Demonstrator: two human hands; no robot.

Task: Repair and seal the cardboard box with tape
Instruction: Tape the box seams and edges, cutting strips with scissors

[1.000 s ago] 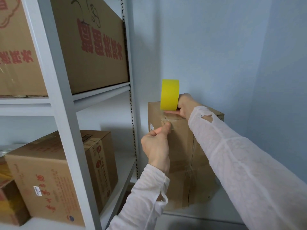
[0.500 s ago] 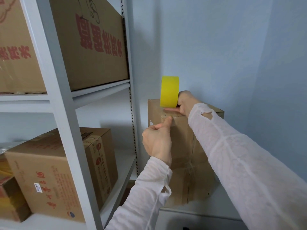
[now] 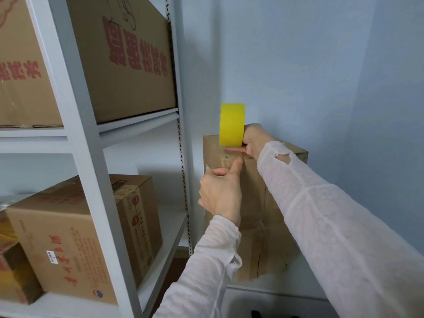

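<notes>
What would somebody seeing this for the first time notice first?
The bright yellow tape roll stands out, held on edge by the right hand at the top of the cardboard box. Just below, the left hand presses its thumb against the box's top front edge. Big printed boxes sit on the shelves at left.

Matt cardboard box (image 3: 231, 237), glossy yellow tape roll (image 3: 231, 125)

walls (image 3: 298, 53): pale blue, evenly lit | shelving (image 3: 80, 134): white metal, left
</notes>
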